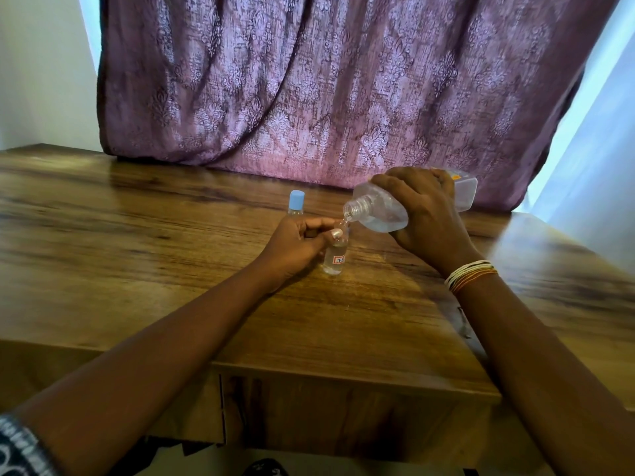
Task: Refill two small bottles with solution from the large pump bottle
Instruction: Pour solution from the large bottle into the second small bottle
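Note:
My right hand (424, 214) grips the large clear bottle (381, 209), tipped on its side with its open threaded neck pointing down-left. Its pump is off and out of sight. The neck rests just over the mouth of a small clear bottle (335, 257) with a red-framed label, which stands uncapped on the wooden table (137, 235). My left hand (299, 240) holds that small bottle near its top. Clear liquid shows in both bottles. A second small bottle (296, 202) with a light blue cap stands upright just behind my left hand.
A purple patterned curtain (326, 87) hangs along the table's far edge. The table's front edge (343, 372) with a drawer front runs below my forearms. Something pale lies partly hidden under my right forearm (465, 324).

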Motion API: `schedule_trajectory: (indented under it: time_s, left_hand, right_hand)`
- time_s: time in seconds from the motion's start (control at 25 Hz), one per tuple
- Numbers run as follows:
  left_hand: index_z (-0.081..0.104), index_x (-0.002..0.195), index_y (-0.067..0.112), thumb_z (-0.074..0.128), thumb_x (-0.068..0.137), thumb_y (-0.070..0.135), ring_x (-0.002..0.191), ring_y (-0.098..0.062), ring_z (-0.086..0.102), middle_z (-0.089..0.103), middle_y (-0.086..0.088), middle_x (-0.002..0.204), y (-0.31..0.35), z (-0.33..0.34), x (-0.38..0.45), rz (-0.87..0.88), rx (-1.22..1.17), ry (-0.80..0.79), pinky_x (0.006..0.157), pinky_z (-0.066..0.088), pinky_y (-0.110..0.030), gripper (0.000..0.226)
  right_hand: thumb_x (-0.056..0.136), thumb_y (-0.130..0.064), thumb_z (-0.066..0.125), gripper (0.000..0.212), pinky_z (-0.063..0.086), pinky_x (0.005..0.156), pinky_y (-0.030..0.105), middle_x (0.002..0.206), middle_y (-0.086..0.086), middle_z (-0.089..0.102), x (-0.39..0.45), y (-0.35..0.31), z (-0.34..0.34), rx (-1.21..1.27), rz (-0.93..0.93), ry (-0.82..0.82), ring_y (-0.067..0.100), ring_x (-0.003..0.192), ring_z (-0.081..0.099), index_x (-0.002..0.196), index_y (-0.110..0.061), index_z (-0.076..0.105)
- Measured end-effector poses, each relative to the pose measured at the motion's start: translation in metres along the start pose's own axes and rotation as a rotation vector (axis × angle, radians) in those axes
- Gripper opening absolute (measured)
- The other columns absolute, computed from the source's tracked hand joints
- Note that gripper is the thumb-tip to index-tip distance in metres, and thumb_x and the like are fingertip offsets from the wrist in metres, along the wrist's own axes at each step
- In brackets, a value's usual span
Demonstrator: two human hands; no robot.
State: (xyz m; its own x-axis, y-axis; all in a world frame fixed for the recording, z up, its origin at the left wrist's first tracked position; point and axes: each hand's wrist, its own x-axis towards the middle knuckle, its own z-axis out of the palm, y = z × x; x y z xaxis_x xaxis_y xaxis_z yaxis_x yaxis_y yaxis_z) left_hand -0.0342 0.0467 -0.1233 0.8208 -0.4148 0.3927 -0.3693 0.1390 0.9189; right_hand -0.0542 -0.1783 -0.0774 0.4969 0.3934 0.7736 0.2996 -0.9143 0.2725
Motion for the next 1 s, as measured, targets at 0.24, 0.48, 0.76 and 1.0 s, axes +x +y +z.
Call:
schedule_trajectory:
  time_s: [0.24, 0.48, 0.76, 1.0]
  left_hand:
    - [0.072, 0.102, 0.012, 0.063, 0.087, 0.003, 0.089, -0.026, 0.068, 0.075, -0.003, 0.096, -0.003, -0.001, 0.002, -0.013, -0.051, 0.003, 0.082, 0.053, -0.040, 0.019]
    - [0.068, 0.111, 0.001, 0.062, 0.088, 0.001, 0.086, -0.013, 0.071, 0.073, -0.010, 0.101, -0.001, 0.000, 0.002, -0.006, -0.051, -0.001, 0.074, 0.057, -0.026, 0.024]
    - [0.068, 0.111, 0.003, 0.061, 0.088, 0.000, 0.092, -0.014, 0.072, 0.071, -0.009, 0.112, -0.001, 0.001, 0.003, -0.038, -0.080, -0.010, 0.079, 0.060, -0.030, 0.024]
    - [0.067, 0.113, 0.000, 0.060, 0.089, 0.002, 0.095, -0.016, 0.071, 0.072, -0.008, 0.111, -0.004, 0.000, 0.006, -0.049, -0.070, -0.017, 0.079, 0.060, -0.030, 0.025]
  right_hand:
    - [0.081, -0.042, 0.067, 0.050, 0.039, 0.093, 0.048, 0.122, 0.000, 0.062, 0.000, -0.002, 0.002, 0.059, 0.031, -0.020, 0.022, 0.115, 0.056, 0.126, -0.024, 0.056]
    - [0.071, -0.027, 0.079, 0.057, 0.050, 0.086, 0.046, 0.116, 0.003, 0.064, 0.002, -0.008, 0.004, 0.408, 0.172, 0.046, 0.021, 0.104, 0.060, 0.122, -0.017, 0.057]
    - [0.065, -0.006, 0.085, 0.067, 0.059, 0.087, 0.037, 0.116, 0.007, 0.065, 0.016, 0.018, -0.002, 1.002, 0.740, 0.119, 0.021, 0.102, 0.067, 0.122, -0.015, 0.051]
    - [0.051, -0.033, 0.093, 0.096, 0.060, 0.080, 0.048, 0.116, 0.016, 0.065, 0.021, 0.045, 0.011, 1.151, 0.943, 0.027, 0.036, 0.103, 0.068, 0.129, -0.005, 0.046]
